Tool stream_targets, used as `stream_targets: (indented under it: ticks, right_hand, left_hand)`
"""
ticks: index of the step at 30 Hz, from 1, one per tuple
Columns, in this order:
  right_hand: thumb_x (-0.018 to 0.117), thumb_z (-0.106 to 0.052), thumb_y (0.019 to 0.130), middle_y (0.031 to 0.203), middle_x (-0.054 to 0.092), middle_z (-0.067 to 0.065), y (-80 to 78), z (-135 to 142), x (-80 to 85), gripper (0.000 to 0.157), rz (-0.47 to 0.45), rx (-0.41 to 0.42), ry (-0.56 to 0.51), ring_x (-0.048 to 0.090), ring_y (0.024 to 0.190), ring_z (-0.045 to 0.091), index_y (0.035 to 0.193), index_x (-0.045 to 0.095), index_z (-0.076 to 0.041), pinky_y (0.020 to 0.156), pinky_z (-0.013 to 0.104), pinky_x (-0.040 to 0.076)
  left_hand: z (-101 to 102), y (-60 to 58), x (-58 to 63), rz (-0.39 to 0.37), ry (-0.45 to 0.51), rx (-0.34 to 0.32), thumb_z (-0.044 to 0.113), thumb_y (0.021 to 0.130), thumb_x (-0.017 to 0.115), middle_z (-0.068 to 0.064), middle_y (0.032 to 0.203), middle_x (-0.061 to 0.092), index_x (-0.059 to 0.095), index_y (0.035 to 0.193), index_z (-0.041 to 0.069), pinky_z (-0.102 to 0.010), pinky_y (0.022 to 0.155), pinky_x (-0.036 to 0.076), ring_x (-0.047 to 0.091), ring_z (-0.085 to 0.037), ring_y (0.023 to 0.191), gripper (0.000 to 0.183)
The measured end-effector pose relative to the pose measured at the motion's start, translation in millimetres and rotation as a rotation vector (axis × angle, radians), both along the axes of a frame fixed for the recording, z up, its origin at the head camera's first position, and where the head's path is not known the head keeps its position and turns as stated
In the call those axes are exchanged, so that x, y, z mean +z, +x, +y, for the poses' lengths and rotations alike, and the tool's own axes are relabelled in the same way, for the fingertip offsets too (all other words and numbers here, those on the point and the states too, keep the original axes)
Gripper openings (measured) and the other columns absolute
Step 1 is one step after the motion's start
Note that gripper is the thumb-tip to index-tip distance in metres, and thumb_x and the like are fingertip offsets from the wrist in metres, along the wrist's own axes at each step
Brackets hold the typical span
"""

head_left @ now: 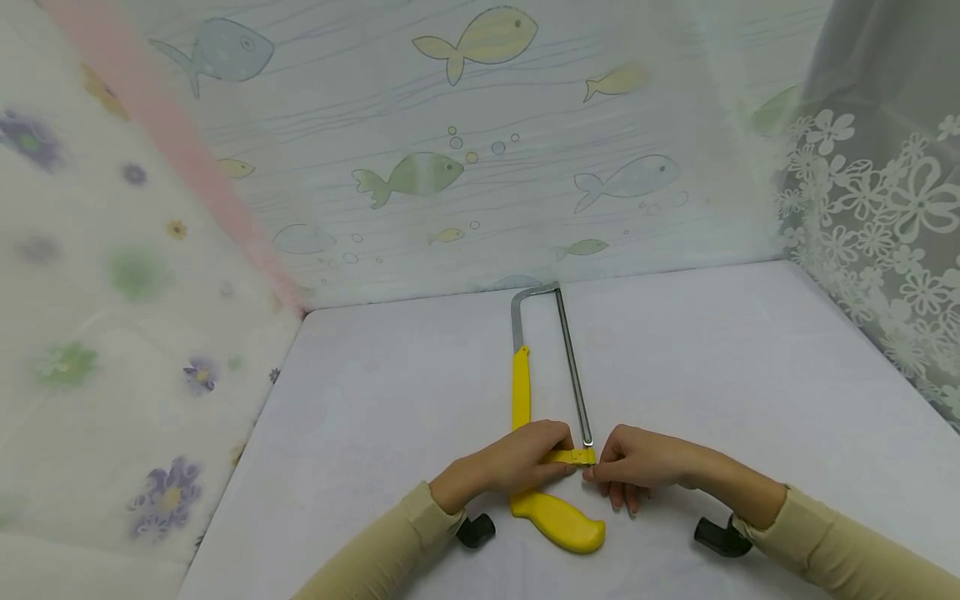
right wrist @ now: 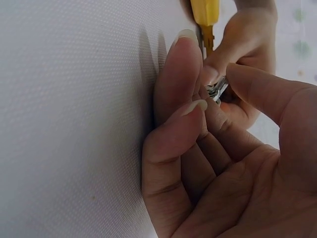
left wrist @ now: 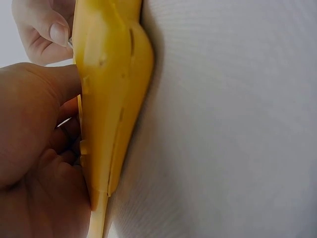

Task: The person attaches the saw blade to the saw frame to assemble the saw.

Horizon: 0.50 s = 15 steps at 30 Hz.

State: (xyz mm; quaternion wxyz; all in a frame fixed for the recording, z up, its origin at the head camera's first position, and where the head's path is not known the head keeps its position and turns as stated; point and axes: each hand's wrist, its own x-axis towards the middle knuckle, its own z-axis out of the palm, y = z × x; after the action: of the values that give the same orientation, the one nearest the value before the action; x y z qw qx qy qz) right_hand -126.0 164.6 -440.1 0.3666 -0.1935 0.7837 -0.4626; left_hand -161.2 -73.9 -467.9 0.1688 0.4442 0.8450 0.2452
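Observation:
A hacksaw [head_left: 521,387] with a yellow handle [head_left: 566,523] and a grey metal bow lies flat on the white table. Its blade [head_left: 573,367] runs along the right side of the frame. My left hand [head_left: 521,458] grips the yellow crosspiece [head_left: 579,457] at the blade's near end. Just right of it, my right hand [head_left: 637,460] pinches a small shiny metal fitting [right wrist: 219,90] between thumb and forefinger, its other fingers loosely curled above the cloth. The fitting's exact shape is mostly hidden by the fingertips. In the left wrist view the yellow handle [left wrist: 111,94] fills the middle.
Black curved objects, one at the left wrist [head_left: 476,530] and one at the right [head_left: 723,537], sit close to the sleeves. A fish-patterned curtain [head_left: 420,117] hangs behind the table [head_left: 397,375], with a flowered one [head_left: 112,333] at left and white lace [head_left: 885,208] at right.

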Motion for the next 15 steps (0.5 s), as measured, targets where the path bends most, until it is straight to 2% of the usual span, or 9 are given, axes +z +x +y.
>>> stream_targets:
  ticks: [15]
  right_hand:
    - [0.065, -0.031, 0.100, 0.061, 0.066, 0.007, 0.9, 2.4, 0.6, 0.042, 0.001, 0.004, 0.001, 0.058, 0.047, 0.012, 0.074, 0.072, 0.001, 0.045, 0.021, 0.037]
  left_hand:
    - [0.2, 0.7, 0.7, -0.008, -0.005, 0.009, 0.024, 0.103, 0.064, 0.009, 0.093, 0.056, 0.059, 0.105, 0.014, -0.016, 0.076, 0.042, 0.049, -0.004, 0.083, 0.011]
